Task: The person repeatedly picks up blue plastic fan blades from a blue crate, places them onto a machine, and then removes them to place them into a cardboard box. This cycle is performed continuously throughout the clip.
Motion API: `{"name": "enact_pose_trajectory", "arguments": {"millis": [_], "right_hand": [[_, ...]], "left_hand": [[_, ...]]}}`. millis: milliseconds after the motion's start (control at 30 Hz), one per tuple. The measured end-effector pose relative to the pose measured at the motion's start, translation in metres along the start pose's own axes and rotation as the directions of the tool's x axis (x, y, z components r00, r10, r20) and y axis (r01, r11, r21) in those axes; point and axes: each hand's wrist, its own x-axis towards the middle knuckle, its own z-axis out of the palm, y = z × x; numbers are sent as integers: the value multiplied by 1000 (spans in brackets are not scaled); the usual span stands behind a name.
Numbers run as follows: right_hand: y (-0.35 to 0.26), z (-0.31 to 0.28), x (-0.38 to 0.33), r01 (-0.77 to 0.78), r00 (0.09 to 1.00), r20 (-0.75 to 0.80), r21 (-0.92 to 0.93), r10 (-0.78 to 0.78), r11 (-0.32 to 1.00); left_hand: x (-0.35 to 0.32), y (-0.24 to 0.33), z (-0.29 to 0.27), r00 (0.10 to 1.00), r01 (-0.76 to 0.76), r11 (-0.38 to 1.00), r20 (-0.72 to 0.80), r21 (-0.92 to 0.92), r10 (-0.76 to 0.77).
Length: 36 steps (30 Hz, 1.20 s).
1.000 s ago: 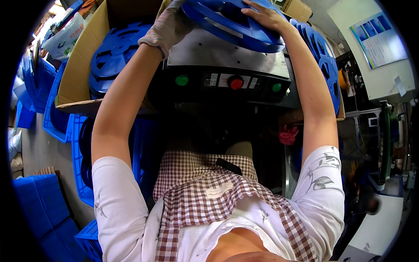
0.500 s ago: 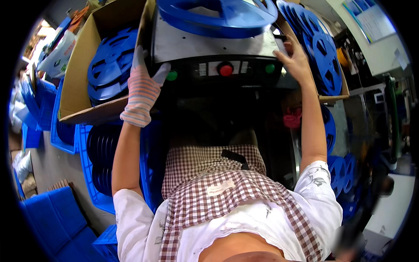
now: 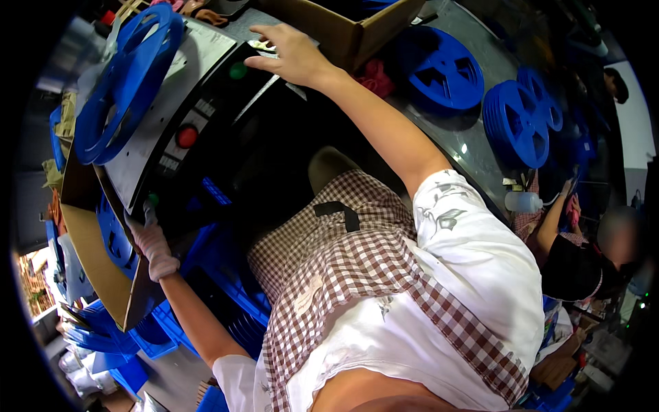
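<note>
A large blue reel lies flat on top of a grey machine in front of me. The machine's black front panel carries a red button between two green buttons. My left hand, in a pale knit glove, reaches up with its fingertips at the left green button and holds nothing. My right hand is bare, its fingers spread on the panel edge beside the right green button. I wear a checked apron over a white shirt.
A cardboard box with blue reels stands left of the machine, another box behind it. More blue reels lie on the grey table at right. Blue crates sit under the machine. Another person sits at right.
The view has tilted hard to the right. My left hand came down from the reel to the left green button; my right hand moved to the right green button.
</note>
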Motion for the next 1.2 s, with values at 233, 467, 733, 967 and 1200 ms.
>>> {"name": "enact_pose_trajectory", "arguments": {"millis": [233, 467, 733, 967, 1200], "right_hand": [[135, -151, -114, -485, 857, -297, -185, 422, 855], [264, -228, -155, -831, 388, -214, -503, 897, 239], [279, -169, -72, -708, 239, -235, -706, 942, 3], [346, -192, -110, -765, 162, -305, -639, 938, -76], [242, -247, -144, -766, 463, -321, -614, 826, 191]], "left_hand": [[-5, -46, -46, 999, 25, 876, -16, -481, -37], [-7, 86, -54, 935, -348, 909, -159, -228, 318], [18, 151, -60, 904, -428, 873, -86, -234, 420], [58, 183, -66, 765, -622, 773, -113, 125, 634], [106, 175, -51, 815, -550, 687, 126, 474, 566]]}}
